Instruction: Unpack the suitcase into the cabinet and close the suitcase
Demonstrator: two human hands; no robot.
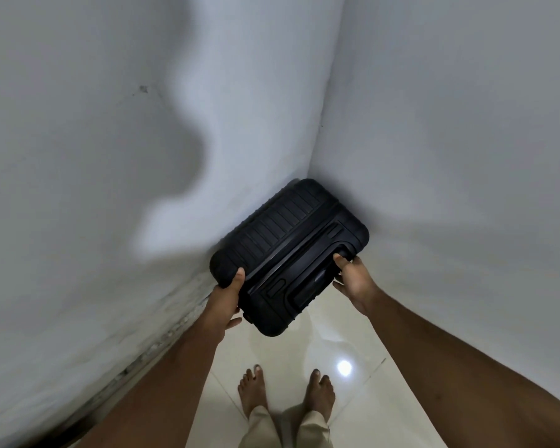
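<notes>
White walls meet in a corner at twelve o'clock, and the black suitcase point(290, 257) stands shut there on the shiny floor point(346, 344), its long side running from eight to two o'clock, left hand point(227, 294) and right hand point(353, 279) gripping its two near corners equally close.

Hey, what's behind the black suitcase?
Behind the suitcase is the corner where two white walls meet. Whether it touches them is hidden by its own body; the floor beneath is covered too.

Bare corner of a home room, plain white walls point(434, 124), glossy cream floor tiles point(362, 399), bare feet point(320, 392)
</notes>
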